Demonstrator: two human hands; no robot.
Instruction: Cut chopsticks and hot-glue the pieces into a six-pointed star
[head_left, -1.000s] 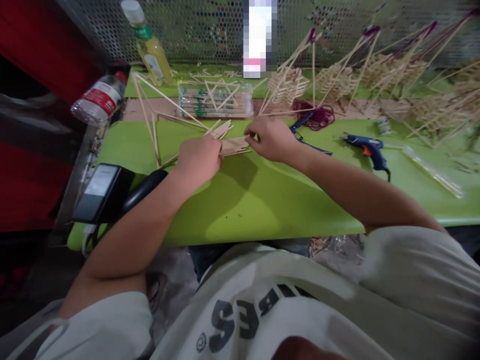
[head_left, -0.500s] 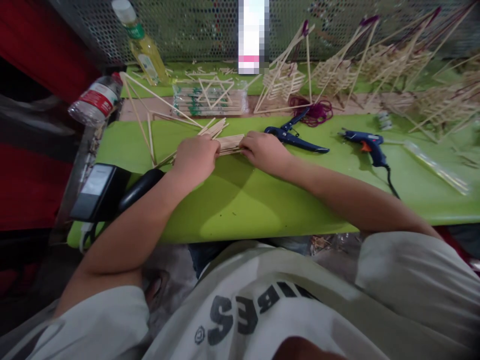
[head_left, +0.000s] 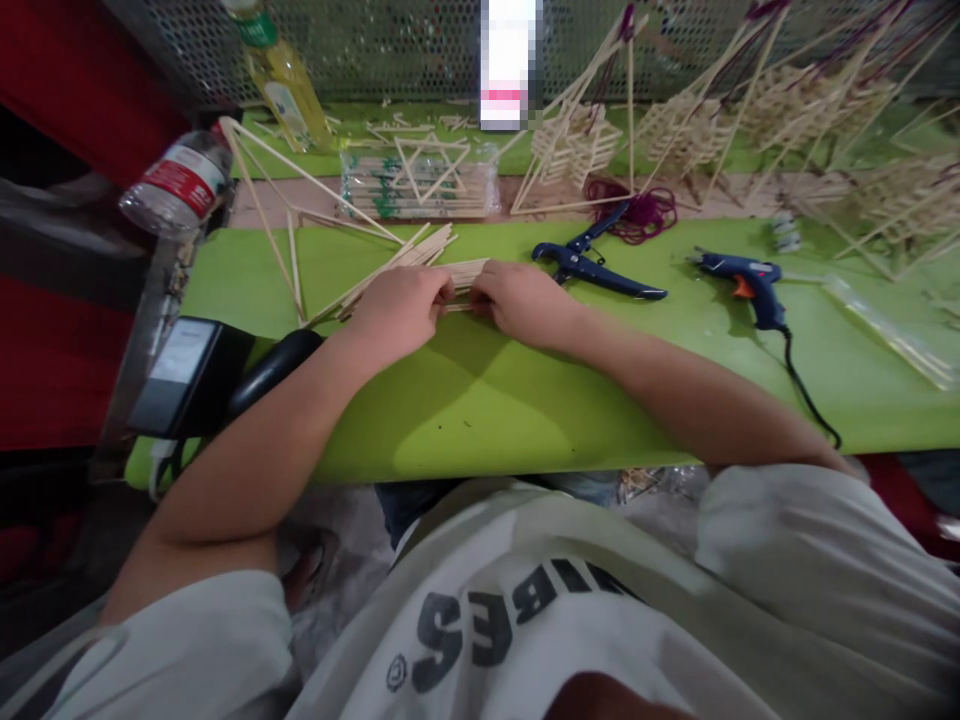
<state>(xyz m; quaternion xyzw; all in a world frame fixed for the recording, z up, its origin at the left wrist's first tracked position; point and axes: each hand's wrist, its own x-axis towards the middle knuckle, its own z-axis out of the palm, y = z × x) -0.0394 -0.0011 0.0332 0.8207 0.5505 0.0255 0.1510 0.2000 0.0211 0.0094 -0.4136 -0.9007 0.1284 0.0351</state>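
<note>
A bundle of thin wooden sticks point(head_left: 466, 272) lies crosswise on the green table, gripped at both sides. My left hand point(head_left: 401, 308) is closed around its left part, fingers curled. My right hand point(head_left: 517, 300) pinches the right part, close to the left hand. Behind the left hand, loose sticks point(head_left: 429, 245) lie slantwise on the table. Just beyond my right hand rests a dark blue cutter point(head_left: 592, 268). The palms hide most of the bundle.
A blue glue gun point(head_left: 750, 280) with a cord lies to the right. Stick structures point(head_left: 577, 145) and purple string point(head_left: 645, 212) stand behind. A wrapped stick pack point(head_left: 420, 190), stick frame point(head_left: 292, 240), bottles point(head_left: 180, 180) and a black-and-grey box point(head_left: 184, 375) are at left.
My hands have come closer together on the bundle, the right one sliding left. The whole view has shifted slightly.
</note>
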